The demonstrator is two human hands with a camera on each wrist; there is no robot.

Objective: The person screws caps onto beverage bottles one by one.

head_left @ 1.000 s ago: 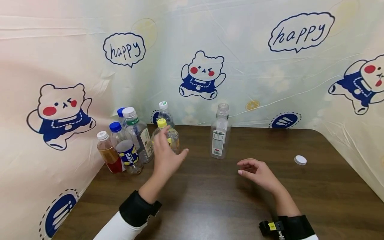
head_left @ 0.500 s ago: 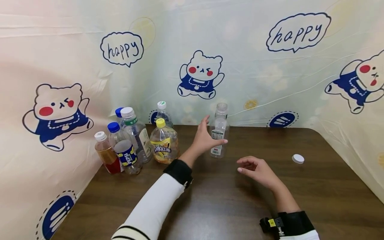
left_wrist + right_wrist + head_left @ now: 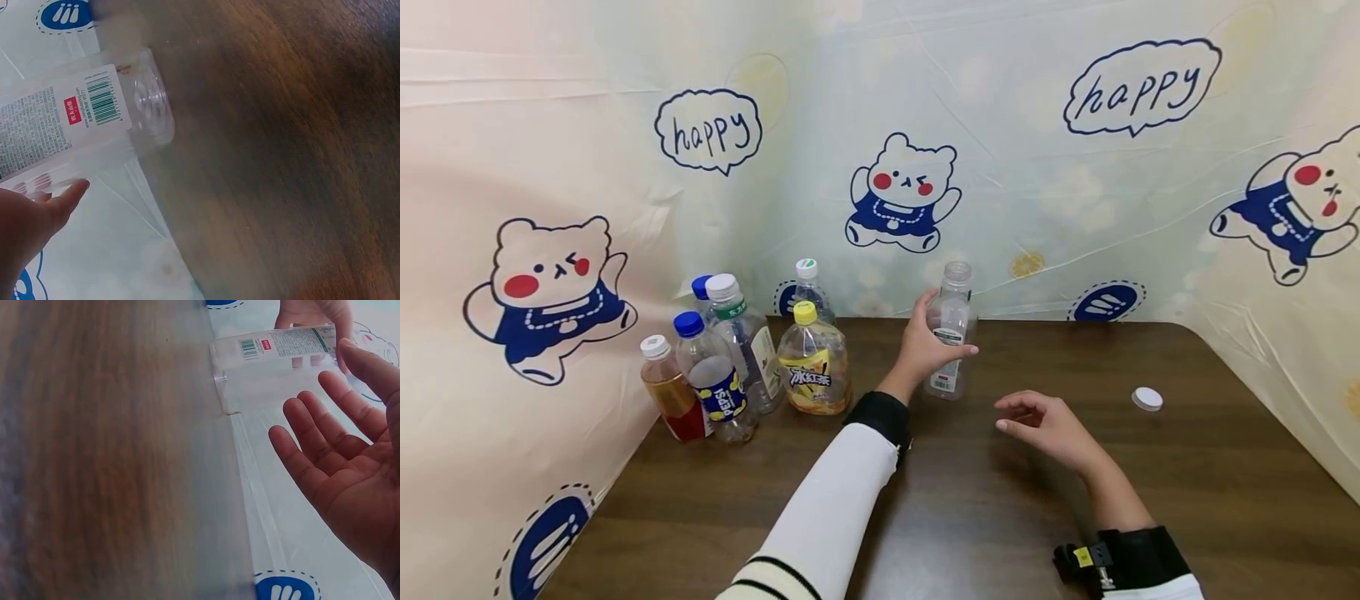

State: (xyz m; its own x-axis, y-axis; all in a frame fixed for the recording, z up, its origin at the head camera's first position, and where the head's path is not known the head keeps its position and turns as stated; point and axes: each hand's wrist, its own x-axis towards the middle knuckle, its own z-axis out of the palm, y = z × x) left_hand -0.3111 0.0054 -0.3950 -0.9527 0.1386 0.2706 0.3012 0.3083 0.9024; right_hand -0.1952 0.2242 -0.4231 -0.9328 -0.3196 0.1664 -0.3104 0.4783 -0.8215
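A clear, uncapped plastic bottle point(image 3: 953, 317) with a white back label stands upright near the table's far edge. Around its left side is my left hand point(image 3: 921, 346), thumb stretched across the front and fingers reaching behind; a firm grip is not visible. The left wrist view has the bottle's barcode label point(image 3: 97, 100) beside that hand point(image 3: 31, 219). My right hand point(image 3: 1048, 429) hovers over the table to the right of the bottle, fingers loosely bent, holding nothing. Its palm point(image 3: 356, 487) faces the bottle in the right wrist view. A white cap point(image 3: 1147, 398) lies flat farther right.
On the left stand several capped bottles: a yellow-capped iced tea bottle point(image 3: 812, 375), a Pepsi bottle point(image 3: 715, 387), a white-capped bottle with red-brown liquid point(image 3: 673, 392), a taller white-capped bottle point(image 3: 748, 350) and others behind. A printed cloth point(image 3: 1015, 192) hangs behind the brown table point(image 3: 1000, 517).
My left hand has moved right, away from the iced tea bottle, to surround the uncapped bottle. The right hand stays nearly where it was. The bottles have not moved.
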